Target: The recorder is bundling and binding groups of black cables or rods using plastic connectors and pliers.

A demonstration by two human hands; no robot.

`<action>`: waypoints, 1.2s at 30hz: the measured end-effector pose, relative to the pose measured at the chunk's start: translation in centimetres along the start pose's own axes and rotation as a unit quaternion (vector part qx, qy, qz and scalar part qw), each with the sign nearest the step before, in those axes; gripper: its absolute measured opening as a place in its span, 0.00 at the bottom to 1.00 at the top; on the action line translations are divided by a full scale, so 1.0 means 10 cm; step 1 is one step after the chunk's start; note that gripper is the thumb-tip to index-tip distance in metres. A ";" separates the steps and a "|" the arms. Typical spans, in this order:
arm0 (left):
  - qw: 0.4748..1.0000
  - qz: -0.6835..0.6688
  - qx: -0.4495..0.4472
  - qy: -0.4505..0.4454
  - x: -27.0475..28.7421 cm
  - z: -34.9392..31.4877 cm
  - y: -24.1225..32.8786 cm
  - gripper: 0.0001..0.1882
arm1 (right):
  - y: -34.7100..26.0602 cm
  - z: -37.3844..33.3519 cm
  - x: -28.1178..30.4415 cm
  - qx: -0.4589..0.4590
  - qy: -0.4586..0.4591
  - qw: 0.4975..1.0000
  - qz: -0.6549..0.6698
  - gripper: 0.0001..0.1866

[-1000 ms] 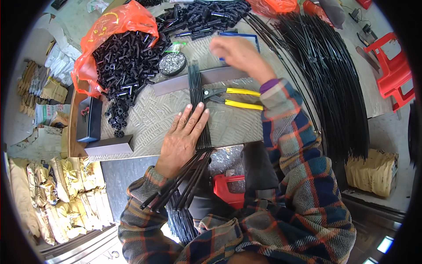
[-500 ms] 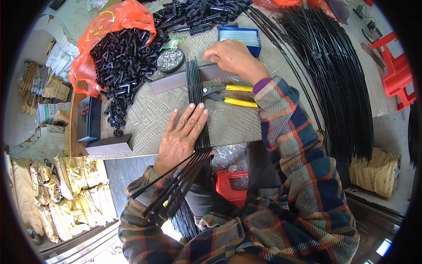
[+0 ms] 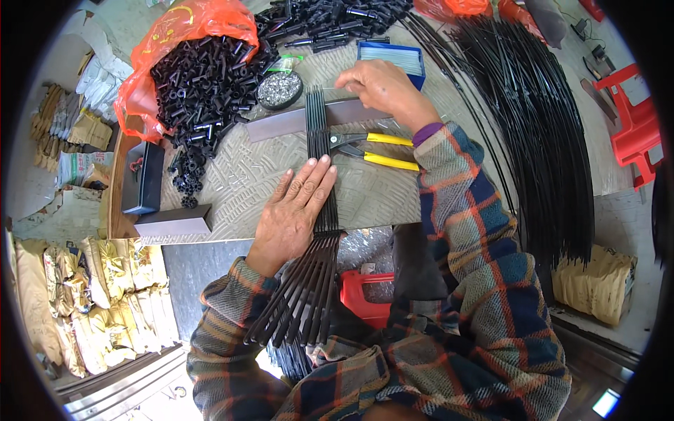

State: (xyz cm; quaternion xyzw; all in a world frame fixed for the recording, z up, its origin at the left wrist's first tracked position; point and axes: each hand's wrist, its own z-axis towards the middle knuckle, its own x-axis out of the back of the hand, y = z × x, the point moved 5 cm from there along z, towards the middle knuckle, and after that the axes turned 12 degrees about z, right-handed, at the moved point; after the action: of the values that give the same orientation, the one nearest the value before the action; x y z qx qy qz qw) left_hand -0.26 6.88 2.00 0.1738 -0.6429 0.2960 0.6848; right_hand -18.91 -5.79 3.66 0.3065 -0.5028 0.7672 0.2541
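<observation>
My left hand (image 3: 289, 216) lies flat on a row of thin black rods (image 3: 318, 133), its fingers stretched out across them. The rods run side by side over a grey angled metal bar (image 3: 277, 125), and their thicker lower ends fan out past the table edge toward my lap. My right hand (image 3: 385, 88) is pinched just right of the rods' far tips; whatever is between its fingers is too small to make out. Yellow-handled pliers (image 3: 390, 140) lie beside the rods. Behind my right hand stands a blue box (image 3: 418, 82) of thin pale sticks.
A round black dish (image 3: 283, 107) of small shiny pieces sits left of the rods. An orange bag (image 3: 137, 91) spills short black tubular parts (image 3: 203, 84). Long black rods (image 3: 523, 126) are heaped at right, near a red stool (image 3: 635, 126). A dark tray (image 3: 149, 179) stands at left.
The rods' lower ends have swung right, away from my left forearm, and spread into a fan. My right hand stays pinched near the far tips. The whole view has shifted slightly.
</observation>
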 end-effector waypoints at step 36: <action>0.999 -0.033 -0.024 0.025 0.03 -0.04 -0.03 0.41 | -0.16 0.07 -0.06 0.125 -0.008 0.984 -0.124 0.04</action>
State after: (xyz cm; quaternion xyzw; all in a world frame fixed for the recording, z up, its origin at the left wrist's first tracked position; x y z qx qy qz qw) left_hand 0.19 6.97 2.26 0.1714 -0.6262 0.2618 0.7141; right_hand -17.23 -5.88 4.40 0.4016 -0.3633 0.7842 0.3029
